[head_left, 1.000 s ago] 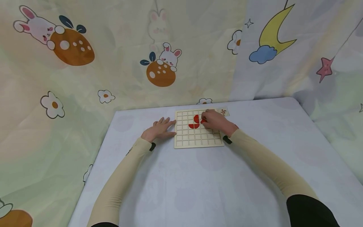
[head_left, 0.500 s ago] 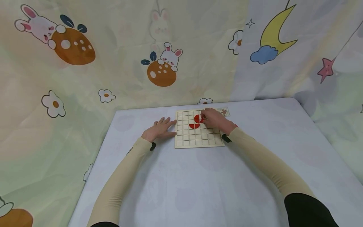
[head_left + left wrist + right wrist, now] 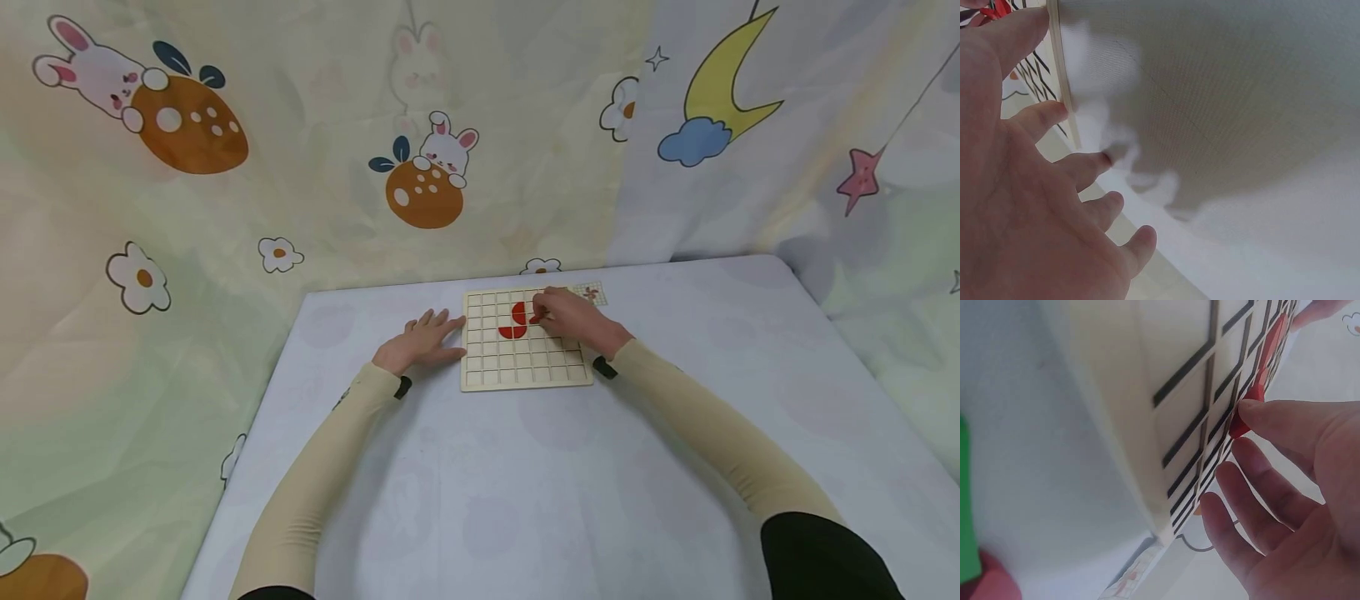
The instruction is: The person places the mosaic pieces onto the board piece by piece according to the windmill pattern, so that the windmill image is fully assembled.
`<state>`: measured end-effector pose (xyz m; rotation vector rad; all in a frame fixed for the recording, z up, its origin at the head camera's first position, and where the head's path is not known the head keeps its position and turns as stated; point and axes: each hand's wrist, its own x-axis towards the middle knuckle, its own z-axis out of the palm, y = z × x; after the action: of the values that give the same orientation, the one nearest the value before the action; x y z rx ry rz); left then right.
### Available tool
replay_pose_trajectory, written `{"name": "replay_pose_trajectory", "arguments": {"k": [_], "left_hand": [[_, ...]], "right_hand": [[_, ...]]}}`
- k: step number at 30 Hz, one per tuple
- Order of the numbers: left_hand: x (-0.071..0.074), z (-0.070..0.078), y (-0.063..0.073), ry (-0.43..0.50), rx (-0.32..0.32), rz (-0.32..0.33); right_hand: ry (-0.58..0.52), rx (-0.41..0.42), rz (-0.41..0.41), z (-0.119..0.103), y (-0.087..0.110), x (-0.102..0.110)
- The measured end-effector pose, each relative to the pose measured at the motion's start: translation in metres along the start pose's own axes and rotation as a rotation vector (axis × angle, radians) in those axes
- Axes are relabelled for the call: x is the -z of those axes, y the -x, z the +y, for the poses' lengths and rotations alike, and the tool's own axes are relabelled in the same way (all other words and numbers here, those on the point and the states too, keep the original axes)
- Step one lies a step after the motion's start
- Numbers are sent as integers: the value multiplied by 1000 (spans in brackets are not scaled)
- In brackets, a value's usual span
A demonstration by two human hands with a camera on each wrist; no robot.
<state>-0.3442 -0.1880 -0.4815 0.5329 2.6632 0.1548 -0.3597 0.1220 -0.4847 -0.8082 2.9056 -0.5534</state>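
Observation:
A pale wooden grid board (image 3: pixel 495 364) lies on the white table. Two red half-round pieces (image 3: pixel 513 332) sit in its cells, one upright and one lying crosswise. My left hand (image 3: pixel 423 342) is spread beside the board, thumb and index fingertip right at its left edge, as the left wrist view also shows. Over the upper right cells, my right hand (image 3: pixel 573 318) pinches a small red piece (image 3: pixel 1241 425); its full shape is hidden by the fingers. The other right fingers (image 3: pixel 1250 506) are bent close along the grid.
A small patterned card (image 3: pixel 597 292) lies at the board's upper right corner, partly behind the right hand. A printed cloth (image 3: pixel 330 167) hangs behind the table (image 3: pixel 480 483). Green (image 3: pixel 965 500) and red shapes (image 3: pixel 997 581) show at the left edge of the right wrist view.
The right hand stays over the same cells with the red piece, its fingers shifting only slightly. The left hand has not moved.

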Motion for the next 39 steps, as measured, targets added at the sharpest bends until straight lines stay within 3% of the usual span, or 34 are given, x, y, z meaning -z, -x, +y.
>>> {"name": "replay_pose_trajectory", "arguments": {"k": [27, 39], "left_hand": [[-1, -1, -2, 14, 1, -1], [0, 1, -3, 8, 19, -11]], "right_hand": [[8, 43, 14, -3, -1, -2], [-9, 14, -20, 5, 26, 6]]}}
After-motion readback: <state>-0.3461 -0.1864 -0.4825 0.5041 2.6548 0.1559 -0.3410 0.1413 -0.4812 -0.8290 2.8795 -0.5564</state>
